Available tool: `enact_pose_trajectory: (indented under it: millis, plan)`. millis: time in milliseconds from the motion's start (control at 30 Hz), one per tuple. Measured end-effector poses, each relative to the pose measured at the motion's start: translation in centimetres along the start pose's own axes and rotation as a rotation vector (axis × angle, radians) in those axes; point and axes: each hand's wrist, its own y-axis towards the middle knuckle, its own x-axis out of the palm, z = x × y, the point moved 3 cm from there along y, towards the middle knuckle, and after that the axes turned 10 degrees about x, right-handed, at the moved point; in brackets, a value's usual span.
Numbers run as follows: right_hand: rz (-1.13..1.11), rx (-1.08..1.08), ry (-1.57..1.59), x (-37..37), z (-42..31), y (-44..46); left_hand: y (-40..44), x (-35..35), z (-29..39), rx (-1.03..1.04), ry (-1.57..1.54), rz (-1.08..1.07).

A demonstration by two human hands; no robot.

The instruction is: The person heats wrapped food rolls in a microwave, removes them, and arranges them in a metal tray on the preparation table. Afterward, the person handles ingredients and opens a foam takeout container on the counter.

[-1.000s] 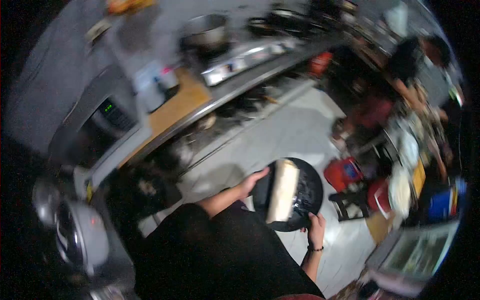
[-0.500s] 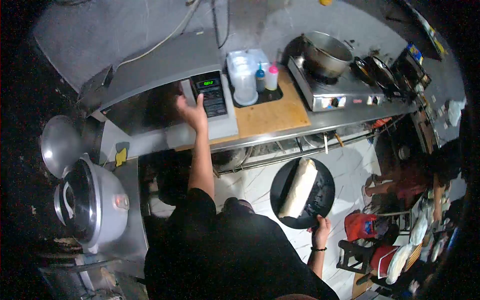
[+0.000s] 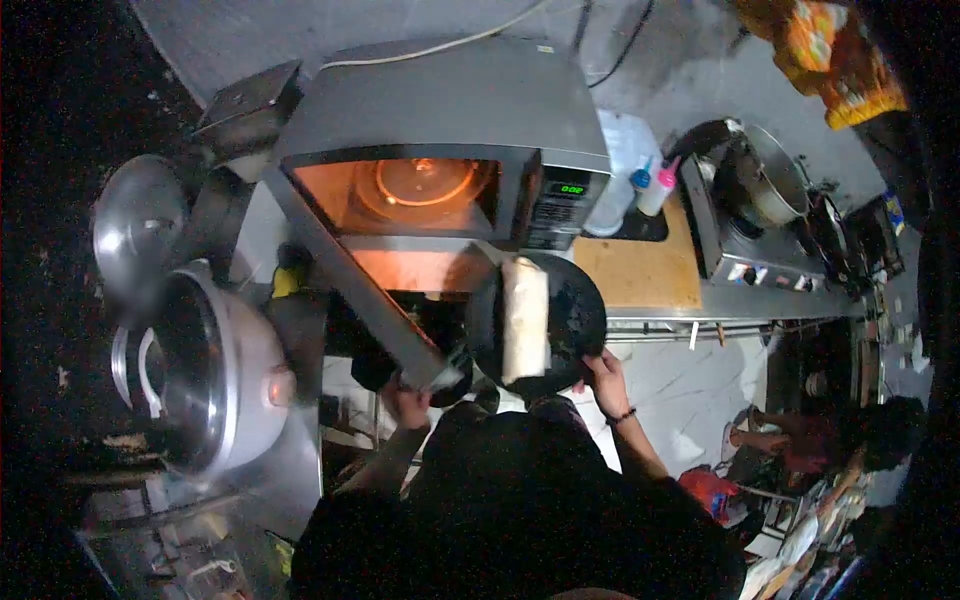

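The microwave (image 3: 450,110) stands with its door (image 3: 360,285) swung out toward me, and orange light fills the inside, where a round glass turntable (image 3: 425,182) shows. My left hand (image 3: 406,404) is at the free end of the door, fingers curled at its edge. A round black plate (image 3: 578,310) is in my right hand (image 3: 606,388), gripped by its near right rim. On the plate lies a long pale roll (image 3: 526,320) that looks like a wrap. The plate is just in front of the microwave, below its control panel.
Right of the microwave are a wooden board (image 3: 640,270), squeeze bottles (image 3: 657,188) and a gas stove (image 3: 745,250) with a large pot (image 3: 775,185). A big rice cooker (image 3: 235,380) stands at left. Another person (image 3: 815,435) is at far right.
The microwave door has gone from shut to open, and its inside is lit. My left hand has come down and back with the door. The plate has moved left, nearer the microwave.
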Motion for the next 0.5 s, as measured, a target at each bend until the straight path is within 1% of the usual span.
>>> enact_pose_trajectory:
  millis: [33, 67, 100, 167, 200, 267, 300, 367, 400, 433, 500]
  plan:
    - [-0.078, 0.029, 0.0, 0.7, -0.2, 0.3, -3.0, -7.8, -3.8, 0.199, 0.847, 0.324]
    - [-0.147, 0.074, 0.012, 2.3, -1.1, 0.3, -6.0, -9.5, -1.0, 0.212, 0.857, 0.348]
    - [-0.214, 0.114, 0.024, 4.1, -2.6, -0.6, -9.0, -10.2, 2.8, 0.215, 0.849, 0.319]
    - [-0.27, 0.147, 0.021, 7.1, -5.2, -1.7, -14.4, -8.8, 8.9, 0.223, 0.825, 0.26]
    - [-0.331, 0.151, 0.071, 9.7, -5.9, 1.1, -13.8, -8.2, 9.1, 0.219, 0.829, 0.289]
    - [-0.401, 0.086, 0.148, 13.2, -6.7, 5.5, -13.6, -5.4, 9.5, 1.248, 1.041, 0.338]
    - [-0.42, 0.039, 0.175, 14.8, -7.6, 6.8, -13.9, -3.7, 9.2, 1.272, 1.047, 0.351]
    - [-0.454, -0.055, 0.238, 16.4, -9.4, 8.7, -15.6, 0.8, 9.5, 1.247, 1.499, 0.598]
    - [-0.459, -0.044, 0.15, 16.7, -11.1, 8.5, -16.8, 0.1, 10.1, 1.005, 1.608, 0.351]
    - [-0.465, -0.064, 0.144, 18.3, -10.1, 10.9, -16.8, -5.0, 7.3, 0.741, 1.679, 0.107]
    - [-0.359, 0.096, 0.185, 20.9, -4.3, 24.7, -10.8, -11.0, -3.8, 0.577, 1.344, 0.446]
